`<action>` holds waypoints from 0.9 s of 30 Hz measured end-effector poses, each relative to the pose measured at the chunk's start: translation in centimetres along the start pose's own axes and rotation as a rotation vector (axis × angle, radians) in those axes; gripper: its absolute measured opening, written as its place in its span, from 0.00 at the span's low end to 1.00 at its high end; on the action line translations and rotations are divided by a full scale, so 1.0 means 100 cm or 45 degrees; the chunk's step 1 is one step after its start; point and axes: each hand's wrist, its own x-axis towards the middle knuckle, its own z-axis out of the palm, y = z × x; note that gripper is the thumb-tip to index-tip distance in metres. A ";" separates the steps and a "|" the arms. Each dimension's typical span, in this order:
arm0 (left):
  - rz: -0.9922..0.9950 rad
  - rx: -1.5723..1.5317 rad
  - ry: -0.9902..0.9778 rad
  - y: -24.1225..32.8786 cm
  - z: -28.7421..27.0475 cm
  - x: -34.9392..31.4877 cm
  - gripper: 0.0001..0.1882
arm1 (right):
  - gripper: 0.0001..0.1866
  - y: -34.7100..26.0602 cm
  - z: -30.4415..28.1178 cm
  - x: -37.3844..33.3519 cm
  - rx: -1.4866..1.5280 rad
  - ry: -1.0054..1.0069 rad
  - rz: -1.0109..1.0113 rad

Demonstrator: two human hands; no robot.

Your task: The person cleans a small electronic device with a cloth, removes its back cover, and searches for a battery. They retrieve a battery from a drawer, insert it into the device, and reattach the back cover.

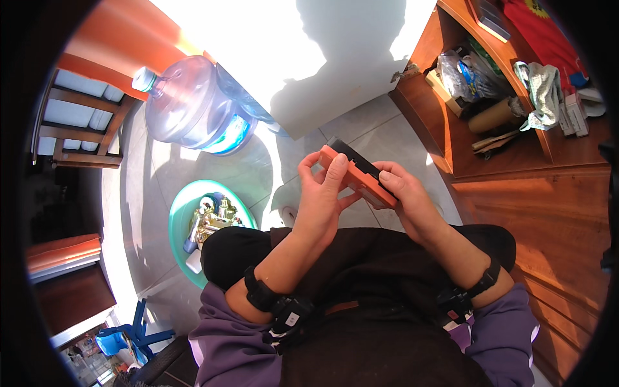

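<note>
Orange-black device (356,174) clamped between both hands: left hand (320,193) curled around near end, right hand (406,193) gripping far end.

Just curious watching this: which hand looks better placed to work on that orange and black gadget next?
Probably the left hand: its fingers curl over the gadget's near end, while the right hand grips it from the side, steadying it.

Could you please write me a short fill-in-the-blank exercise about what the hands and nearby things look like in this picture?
1. Both hands, left hand and right hand, hold a flat rectangular device with an ____ casing.
2. The large clear blue plastic water bottle lies on its ____ on the tiled floor.
3. The round ____ plastic basin holds small metal items.

Missing words: orange; side; green
</note>
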 end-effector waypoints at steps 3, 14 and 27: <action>-0.013 -0.077 0.007 0.003 -0.002 0.001 0.36 | 0.23 0.000 0.001 -0.001 -0.146 0.034 -0.156; -0.051 -0.103 -0.086 0.003 -0.006 0.003 0.32 | 0.22 -0.001 -0.001 -0.003 -0.504 0.024 -0.320; 0.319 0.408 0.031 0.005 -0.010 0.010 0.24 | 0.21 -0.010 -0.005 -0.006 -0.668 0.078 -0.514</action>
